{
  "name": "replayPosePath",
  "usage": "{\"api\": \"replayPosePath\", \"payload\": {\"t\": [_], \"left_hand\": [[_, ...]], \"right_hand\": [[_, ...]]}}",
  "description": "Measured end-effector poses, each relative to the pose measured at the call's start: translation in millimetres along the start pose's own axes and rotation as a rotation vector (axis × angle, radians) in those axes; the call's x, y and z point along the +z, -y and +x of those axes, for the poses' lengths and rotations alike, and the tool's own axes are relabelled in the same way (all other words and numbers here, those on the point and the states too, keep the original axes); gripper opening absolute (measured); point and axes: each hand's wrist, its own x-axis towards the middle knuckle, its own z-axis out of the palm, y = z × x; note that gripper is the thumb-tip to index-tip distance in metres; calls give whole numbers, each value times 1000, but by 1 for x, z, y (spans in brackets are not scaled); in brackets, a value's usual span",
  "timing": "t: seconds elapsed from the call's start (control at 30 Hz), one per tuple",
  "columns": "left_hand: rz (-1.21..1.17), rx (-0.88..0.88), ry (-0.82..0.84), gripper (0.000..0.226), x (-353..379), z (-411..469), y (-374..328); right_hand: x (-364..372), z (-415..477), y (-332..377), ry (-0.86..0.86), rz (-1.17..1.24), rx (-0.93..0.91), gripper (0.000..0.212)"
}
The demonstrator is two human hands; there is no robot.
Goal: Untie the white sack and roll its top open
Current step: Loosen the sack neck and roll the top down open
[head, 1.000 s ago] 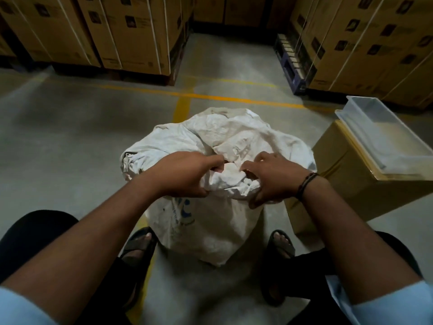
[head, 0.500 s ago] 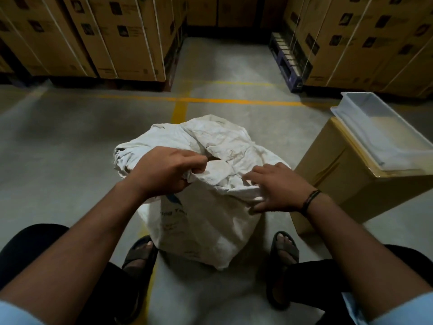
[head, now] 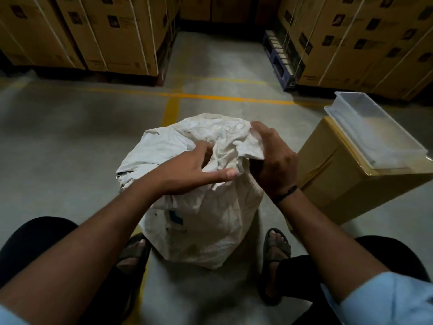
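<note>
A white woven sack (head: 201, 221) stands upright on the concrete floor between my sandalled feet. Its top is a loose, crumpled bunch of cloth (head: 225, 141). My left hand (head: 187, 170) lies over the near left of that bunch, fingers curled into the folds and thumb stretched along the front. My right hand (head: 274, 160) grips the right edge of the top, fingers wrapped over the cloth. No tie or string shows; the sack's mouth is hidden under the folds and my hands.
A tan cardboard box (head: 346, 184) stands close on the right with a clear plastic tray (head: 379, 134) on top. Strapped stacks of cartons (head: 98, 34) line the back left and back right (head: 365, 41). Yellow floor lines (head: 172, 106) run behind the sack.
My right hand has moved from the near front of the bunch round to its right far edge. My left hand has slid toward the centre. The top cloth is lifted and looser.
</note>
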Motion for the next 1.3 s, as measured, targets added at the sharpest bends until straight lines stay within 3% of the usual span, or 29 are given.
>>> {"api": "replayPosePath", "payload": {"t": [0.1,0.23,0.3,0.4,0.5,0.53,0.6,0.67,0.73,0.83,0.93,1.0,1.13,1.17,1.3], "left_hand": [[61,25,-169,73,14,9,1],[496,112,-405,53,24,11,18],[565,193,-417,52,26,13,29],[684,373,-431,43,38,18,29],[655,431,-494,44,51,16,22],[624,416,-516,43,53,14,21],[532,356,-535,39,58,12,19],[380,284,-496,46,60,12,13],[200,235,-415,63,60,11,7],[59,282,-283,89,58,9,4],[142,298,-335,76,71,8,9],[254,268,-424,64,84,10,16],[444,303,-512,54,101,7,29],[478,328,-530,55,103,7,31],[551,403,-616,54,114,10,29]], "right_hand": [[-1,10,5,130,70,29,64],[-21,24,-3,792,116,48,111],[-32,24,-13,941,-78,-79,115],[-38,19,-16,763,-237,-255,121],[-28,6,-5,869,-266,-341,129],[-21,0,-4,895,-252,-351,119],[-9,-9,-7,789,-216,-358,74],[-7,-7,-10,508,-245,-353,33],[-10,-2,-20,250,-265,-298,18],[-15,0,-36,72,-263,-236,25],[-9,4,-44,167,-255,-162,29],[-7,10,-41,379,-115,-92,38],[-25,13,-55,1057,225,172,86],[-30,13,-57,1078,332,278,89],[-30,22,-61,576,742,893,90]]}}
